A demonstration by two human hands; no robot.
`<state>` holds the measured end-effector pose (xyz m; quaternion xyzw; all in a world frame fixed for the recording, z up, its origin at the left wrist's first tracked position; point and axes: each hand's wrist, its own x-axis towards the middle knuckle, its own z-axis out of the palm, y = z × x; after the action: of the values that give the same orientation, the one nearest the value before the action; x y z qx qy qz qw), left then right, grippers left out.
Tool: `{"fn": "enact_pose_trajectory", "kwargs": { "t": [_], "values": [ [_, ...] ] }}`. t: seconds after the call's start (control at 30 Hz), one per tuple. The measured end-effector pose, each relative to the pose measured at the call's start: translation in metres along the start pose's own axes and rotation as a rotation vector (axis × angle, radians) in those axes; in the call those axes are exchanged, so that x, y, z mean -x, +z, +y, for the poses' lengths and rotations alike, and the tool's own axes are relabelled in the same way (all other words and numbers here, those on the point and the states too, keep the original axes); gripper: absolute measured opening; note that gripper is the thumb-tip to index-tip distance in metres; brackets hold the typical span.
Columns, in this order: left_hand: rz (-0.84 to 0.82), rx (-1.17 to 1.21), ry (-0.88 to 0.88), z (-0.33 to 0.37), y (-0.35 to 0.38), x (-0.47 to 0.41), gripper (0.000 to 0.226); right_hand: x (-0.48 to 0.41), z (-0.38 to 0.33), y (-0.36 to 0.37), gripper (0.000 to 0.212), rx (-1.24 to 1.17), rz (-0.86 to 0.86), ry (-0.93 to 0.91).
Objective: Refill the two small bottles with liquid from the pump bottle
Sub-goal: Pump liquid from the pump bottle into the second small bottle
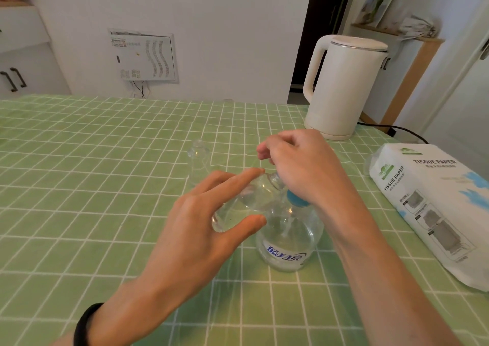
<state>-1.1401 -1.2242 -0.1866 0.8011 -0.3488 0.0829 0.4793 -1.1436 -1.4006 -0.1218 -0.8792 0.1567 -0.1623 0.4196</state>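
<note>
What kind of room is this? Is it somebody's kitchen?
Probably yes, a kitchen or eating corner in a home. A white electric kettle stands plugged in on a table with a green checked tablecloth, a pack of tissue paper lies beside it, and a cupboard stands by the wall.

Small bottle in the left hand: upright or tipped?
Tipped: the small bottle lies slanted in the left hand, neck toward the pump bottle under the right hand.

Pump bottle (288, 239) stands on the table (79, 160), front and center, right hand (299, 165) over its top. The left hand (206, 229) holds a tilted small bottle (246, 202) just left of it. The other small bottle (199, 160) is behind, the kettle (344, 86) back right, and the tissue pack (436, 208) far right.
</note>
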Motion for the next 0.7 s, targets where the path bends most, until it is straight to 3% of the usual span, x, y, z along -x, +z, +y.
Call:
{"fn": "enact_pose_trajectory", "kwargs": {
  "t": [0.2,0.53,0.7],
  "values": [
    [-0.013,-0.019,-0.001,-0.0012,-0.0018,0.0006,0.061,0.0012,0.0010,0.0012,0.033,0.010,-0.036,0.072],
    [0.011,-0.008,0.005,0.0014,-0.0009,0.0016,0.057,0.0041,-0.0021,-0.0004,0.039,-0.001,-0.006,-0.018],
    [-0.018,-0.006,0.002,-0.0018,-0.0011,-0.0012,0.061,-0.0025,0.0020,0.0009,0.034,-0.016,-0.010,0.038]
  ]
}}
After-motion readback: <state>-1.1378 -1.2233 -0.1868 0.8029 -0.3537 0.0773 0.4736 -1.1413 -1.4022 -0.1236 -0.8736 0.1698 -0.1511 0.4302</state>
